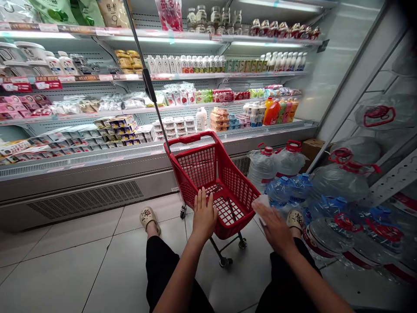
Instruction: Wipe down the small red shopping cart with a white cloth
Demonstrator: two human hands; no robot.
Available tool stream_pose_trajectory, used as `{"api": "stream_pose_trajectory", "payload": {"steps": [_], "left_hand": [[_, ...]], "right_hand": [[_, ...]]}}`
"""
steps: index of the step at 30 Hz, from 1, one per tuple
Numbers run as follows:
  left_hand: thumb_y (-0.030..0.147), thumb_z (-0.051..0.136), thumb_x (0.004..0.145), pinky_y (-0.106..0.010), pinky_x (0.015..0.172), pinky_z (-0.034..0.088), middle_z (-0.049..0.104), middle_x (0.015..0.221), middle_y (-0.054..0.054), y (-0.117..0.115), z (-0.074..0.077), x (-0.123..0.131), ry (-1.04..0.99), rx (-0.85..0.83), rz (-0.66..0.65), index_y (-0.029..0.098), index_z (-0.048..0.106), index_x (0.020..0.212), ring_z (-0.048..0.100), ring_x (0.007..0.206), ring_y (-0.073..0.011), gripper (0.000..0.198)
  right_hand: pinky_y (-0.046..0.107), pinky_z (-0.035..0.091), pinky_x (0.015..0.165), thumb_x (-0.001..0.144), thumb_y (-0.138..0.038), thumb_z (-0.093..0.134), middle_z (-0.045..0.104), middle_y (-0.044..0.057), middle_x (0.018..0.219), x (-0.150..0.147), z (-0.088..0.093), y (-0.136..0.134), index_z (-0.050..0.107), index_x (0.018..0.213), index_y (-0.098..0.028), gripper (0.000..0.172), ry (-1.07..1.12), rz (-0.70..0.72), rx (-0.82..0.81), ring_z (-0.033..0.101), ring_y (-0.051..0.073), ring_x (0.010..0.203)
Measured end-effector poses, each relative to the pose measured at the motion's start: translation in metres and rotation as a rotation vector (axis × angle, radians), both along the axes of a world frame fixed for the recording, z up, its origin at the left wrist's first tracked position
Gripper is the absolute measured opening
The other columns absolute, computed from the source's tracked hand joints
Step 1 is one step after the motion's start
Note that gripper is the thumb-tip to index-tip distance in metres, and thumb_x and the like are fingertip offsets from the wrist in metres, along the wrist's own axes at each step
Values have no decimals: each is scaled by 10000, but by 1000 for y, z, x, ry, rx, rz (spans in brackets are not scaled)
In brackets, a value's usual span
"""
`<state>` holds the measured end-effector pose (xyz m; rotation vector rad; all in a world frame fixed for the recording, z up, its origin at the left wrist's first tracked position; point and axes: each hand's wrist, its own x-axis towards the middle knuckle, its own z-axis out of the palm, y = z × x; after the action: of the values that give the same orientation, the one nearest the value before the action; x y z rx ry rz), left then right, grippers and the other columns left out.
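Note:
A red plastic shopping cart [219, 158] with a grid basket stands in front of me on thin metal legs with casters. My left hand [204, 217] lies flat at the near left side of its rim, fingers stretched and holding nothing. At the near right corner of the basket is my right hand [276, 228], its fingers over a white wipe [261, 203] that sticks out past the fingertips. Whether the wipe touches the rim is hard to tell. A thin pole with a black clip [148, 84] rises from the cart's far left corner.
Behind the cart runs a refrigerated display [97, 167] with shelves of yogurt, drinks and packed food. Large clear water jugs [329, 232] crowd the right side, close to my right foot, and blue-capped bottles [282, 189] stand by the cart. The floor [127, 256] is pale tile.

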<state>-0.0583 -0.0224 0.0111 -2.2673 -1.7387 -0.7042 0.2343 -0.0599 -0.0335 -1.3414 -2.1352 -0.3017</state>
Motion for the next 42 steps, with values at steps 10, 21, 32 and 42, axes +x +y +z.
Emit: {"api": "stream_pose_trajectory", "payload": {"steps": [10,21,32,42], "left_hand": [[191,439,1000,-558,1271,260,183,1718,-191,4,-3,5,11,28,6,103,424,1558,122,1599,-324,565],[219,420,1021,-575,1264,274,169,1733,-126,10,-9,8,-38,31,-22,185,421,1576,138,1600,-316,556],[197,398,1019,-545,1284,253,286,1695,-162,6,-5,4,-14,39,-44,127,476,1514,164,1599,-291,506],[189,412,1019,-560,1284,244,190,1727,-146,7,-10,17,-71,13,-87,169,429,1539,120,1606,-296,521]], "right_hand": [[477,360,1249,943,-64,366,397,55,1647,-106,6,-39,196,1662,-208,753,43,178,-51,330,212,1542],[529,321,1253,1070,-253,337,583,61,1511,4,1,31,454,1561,-244,505,103,0,-19,483,227,1450],[487,380,1232,921,-46,377,603,81,1478,-106,-8,-26,419,1571,-194,668,90,111,22,492,237,1427],[511,401,1208,965,-87,411,684,55,1344,-43,-5,-12,557,1448,-237,527,80,111,14,589,245,1316]]}}
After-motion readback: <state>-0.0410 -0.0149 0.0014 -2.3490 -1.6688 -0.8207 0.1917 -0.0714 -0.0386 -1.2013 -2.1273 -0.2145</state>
